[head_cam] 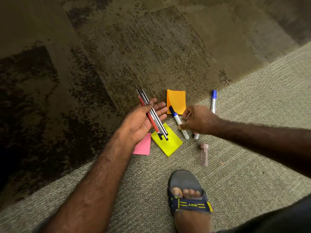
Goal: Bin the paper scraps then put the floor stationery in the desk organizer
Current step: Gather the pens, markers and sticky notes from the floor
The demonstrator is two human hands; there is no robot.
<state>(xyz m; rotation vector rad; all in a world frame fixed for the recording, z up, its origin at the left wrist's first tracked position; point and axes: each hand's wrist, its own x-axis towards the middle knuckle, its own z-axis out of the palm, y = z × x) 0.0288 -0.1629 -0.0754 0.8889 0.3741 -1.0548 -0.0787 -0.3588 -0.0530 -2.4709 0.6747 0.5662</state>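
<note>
Left hand (143, 118): palm up, fingers mostly straight, thumb folded across a bundle of pencils (152, 114) that lies diagonally over the palm. Red-and-black striped shafts; dark tips project past the heel of the hand over the yellow sticky pad (170, 143); the other ends stick out beyond the fingers. Thumb pins the bundle against the palm.

Right hand (196, 121): back of hand up, fingers curled down over a white marker with blue cap (178, 122). Thumb tip sits at the marker barrel. Cannot tell whether the fingers actually grip the marker or only touch it; the marker appears to lie on the floor, its cap resting on the lower corner of the orange sticky pad (176, 101).

A second white marker with blue cap (213, 101) lies just beyond the right hand, partly hidden by the wrist; a white end shows below the hand near the first marker's tail.

Pink sticky pad (143, 147) lies under the left wrist, touching the yellow pad's left edge. A small clear tube with pink cap (204, 154) lies near, below the markers, apart from the pads.

All items sit on carpet (235, 148) at the boundary between the pale striped section and a darker mottled section. A foot in a blue-and-yellow sandal (188, 197) stands on the pale carpet, nearest the camera.
</note>
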